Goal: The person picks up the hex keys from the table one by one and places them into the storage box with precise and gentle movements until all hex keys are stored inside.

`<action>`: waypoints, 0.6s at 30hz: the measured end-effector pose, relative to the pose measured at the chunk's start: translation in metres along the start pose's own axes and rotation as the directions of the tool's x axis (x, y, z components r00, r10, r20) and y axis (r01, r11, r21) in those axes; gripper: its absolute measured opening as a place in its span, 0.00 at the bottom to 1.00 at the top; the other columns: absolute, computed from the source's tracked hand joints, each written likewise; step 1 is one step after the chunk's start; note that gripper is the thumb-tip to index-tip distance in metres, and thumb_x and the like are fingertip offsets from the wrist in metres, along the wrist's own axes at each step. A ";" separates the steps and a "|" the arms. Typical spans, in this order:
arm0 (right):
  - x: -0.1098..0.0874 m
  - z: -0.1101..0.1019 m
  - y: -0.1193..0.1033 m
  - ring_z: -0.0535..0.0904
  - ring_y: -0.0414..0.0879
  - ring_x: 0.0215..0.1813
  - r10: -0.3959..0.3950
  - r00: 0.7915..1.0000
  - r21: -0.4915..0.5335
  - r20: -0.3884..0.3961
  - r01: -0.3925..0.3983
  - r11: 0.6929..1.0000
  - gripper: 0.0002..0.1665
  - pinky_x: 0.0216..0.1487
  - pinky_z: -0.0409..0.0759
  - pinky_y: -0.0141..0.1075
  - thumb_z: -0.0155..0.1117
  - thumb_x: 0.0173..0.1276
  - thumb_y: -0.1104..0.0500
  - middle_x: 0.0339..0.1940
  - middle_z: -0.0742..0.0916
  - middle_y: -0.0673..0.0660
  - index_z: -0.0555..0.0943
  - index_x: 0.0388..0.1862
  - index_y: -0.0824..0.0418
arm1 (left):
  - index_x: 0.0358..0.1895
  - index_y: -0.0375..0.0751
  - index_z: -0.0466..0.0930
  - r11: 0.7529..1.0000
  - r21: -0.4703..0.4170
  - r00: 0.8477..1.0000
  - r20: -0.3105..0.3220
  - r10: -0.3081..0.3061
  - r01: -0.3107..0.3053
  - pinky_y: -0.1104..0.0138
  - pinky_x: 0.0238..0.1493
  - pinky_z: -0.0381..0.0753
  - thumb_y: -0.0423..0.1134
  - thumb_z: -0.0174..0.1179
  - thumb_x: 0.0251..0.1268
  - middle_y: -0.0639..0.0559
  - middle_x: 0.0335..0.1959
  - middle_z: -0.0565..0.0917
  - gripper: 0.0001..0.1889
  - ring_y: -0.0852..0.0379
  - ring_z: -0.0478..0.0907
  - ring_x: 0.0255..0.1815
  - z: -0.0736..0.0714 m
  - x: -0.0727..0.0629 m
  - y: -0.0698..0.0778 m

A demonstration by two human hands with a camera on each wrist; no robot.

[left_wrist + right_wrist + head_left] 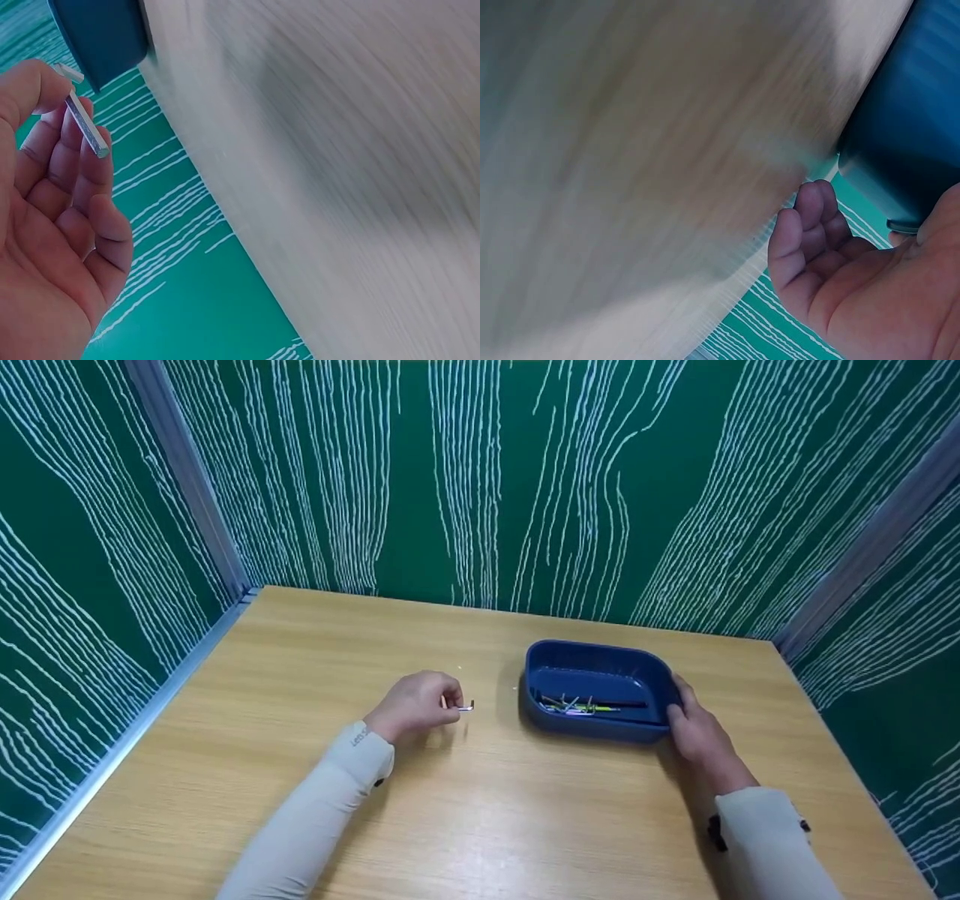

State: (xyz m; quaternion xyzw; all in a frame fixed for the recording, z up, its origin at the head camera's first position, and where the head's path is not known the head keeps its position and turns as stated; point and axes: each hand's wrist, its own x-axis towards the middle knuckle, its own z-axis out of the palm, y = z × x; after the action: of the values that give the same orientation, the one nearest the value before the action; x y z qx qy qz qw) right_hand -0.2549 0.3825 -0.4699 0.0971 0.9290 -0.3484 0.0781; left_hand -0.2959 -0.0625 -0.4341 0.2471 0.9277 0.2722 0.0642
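My left hand (421, 703) is held over the table, left of the blue bin, pinching a small silver L-shaped hex key (88, 124) between thumb and fingers. In the head view one bent end of the key sticks out past the fingertips. My right hand (701, 735) grips the right end of the dark blue bin (600, 727), thumb at the rim and fingers along the outside wall. Inside the bin, near its front wall, lies a small heap of thin sticks (574, 706), silver, yellow-green and dark.
The wooden table (480, 817) carries the bin right of centre. Tiny pale specks lie on the wood between the left hand and the bin. Green walls (412, 472) with white wavy lines and grey corner posts (187, 472) enclose the back and sides.
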 end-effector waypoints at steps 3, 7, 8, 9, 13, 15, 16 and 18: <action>0.000 0.000 -0.001 0.38 0.71 0.76 0.019 1.000 0.009 0.002 -0.019 1.000 0.35 0.69 0.42 0.69 0.24 0.77 0.44 0.79 0.42 0.67 0.26 0.76 0.38 | 0.29 0.54 0.82 1.000 -0.005 1.000 -0.005 0.004 -0.004 0.66 0.39 0.76 0.42 0.68 0.54 0.59 0.31 0.80 0.03 0.58 0.75 0.33 0.001 0.001 0.002; 0.000 0.001 -0.002 0.37 0.71 0.77 0.037 0.999 0.037 0.006 -0.037 0.999 0.35 0.69 0.40 0.69 0.25 0.77 0.45 0.79 0.41 0.66 0.26 0.75 0.37 | 0.29 0.54 0.82 1.000 -0.016 1.000 -0.001 -0.008 0.008 0.66 0.38 0.76 0.42 0.68 0.53 0.59 0.31 0.80 0.04 0.57 0.75 0.34 0.001 0.004 0.006; -0.001 0.001 -0.002 0.37 0.71 0.77 0.039 0.999 0.038 0.007 -0.039 0.999 0.35 0.69 0.40 0.69 0.25 0.77 0.45 0.79 0.41 0.66 0.26 0.75 0.37 | 0.29 0.54 0.82 1.000 -0.019 1.000 0.001 -0.009 0.009 0.65 0.39 0.76 0.42 0.68 0.54 0.59 0.31 0.80 0.04 0.57 0.75 0.34 0.000 0.004 0.007; -0.001 0.001 -0.001 0.37 0.71 0.77 0.040 0.999 0.039 0.008 -0.040 0.998 0.35 0.69 0.40 0.69 0.25 0.77 0.45 0.79 0.41 0.66 0.25 0.75 0.36 | 0.29 0.54 0.82 1.000 -0.019 1.000 0.003 -0.008 0.008 0.65 0.39 0.76 0.42 0.67 0.54 0.59 0.31 0.80 0.03 0.57 0.75 0.34 0.000 0.005 0.007; 0.000 0.001 -0.001 0.36 0.70 0.77 0.037 0.999 0.037 0.013 -0.037 0.999 0.35 0.69 0.40 0.69 0.25 0.77 0.44 0.79 0.40 0.65 0.25 0.75 0.36 | 0.30 0.54 0.82 1.000 -0.006 1.000 0.003 0.001 -0.001 0.65 0.39 0.76 0.42 0.66 0.55 0.59 0.31 0.80 0.03 0.57 0.75 0.34 0.000 0.006 0.009; 0.000 0.000 -0.001 0.35 0.70 0.77 0.032 0.999 0.032 0.012 -0.032 0.999 0.35 0.69 0.40 0.69 0.24 0.77 0.43 0.79 0.40 0.65 0.25 0.75 0.36 | 0.30 0.53 0.81 1.000 0.005 1.000 -0.002 0.010 -0.010 0.66 0.39 0.76 0.42 0.66 0.55 0.59 0.31 0.80 0.02 0.58 0.75 0.34 -0.001 0.007 0.009; 0.000 0.000 -0.001 0.36 0.70 0.77 0.030 0.999 0.029 0.011 -0.030 0.999 0.34 0.69 0.40 0.69 0.24 0.77 0.43 0.79 0.40 0.65 0.25 0.75 0.36 | 0.30 0.53 0.81 1.000 0.010 1.000 -0.005 0.014 -0.014 0.66 0.39 0.76 0.43 0.66 0.55 0.59 0.31 0.80 0.03 0.58 0.75 0.34 -0.001 0.007 0.009; 0.001 0.000 -0.001 0.35 0.70 0.77 0.031 0.999 0.028 0.011 -0.031 0.999 0.34 0.69 0.40 0.69 0.24 0.77 0.43 0.79 0.40 0.65 0.25 0.75 0.36 | 0.30 0.53 0.81 1.000 0.009 1.000 -0.007 0.023 -0.023 0.65 0.39 0.76 0.43 0.66 0.55 0.59 0.31 0.80 0.03 0.58 0.75 0.34 -0.001 0.008 0.010</action>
State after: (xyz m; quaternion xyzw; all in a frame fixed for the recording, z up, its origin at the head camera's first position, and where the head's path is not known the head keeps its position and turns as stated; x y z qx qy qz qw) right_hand -0.2558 0.3820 -0.4697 0.1106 0.9221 -0.3605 0.0872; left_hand -0.2985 -0.0518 -0.4278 0.2569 0.9264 0.2695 0.0565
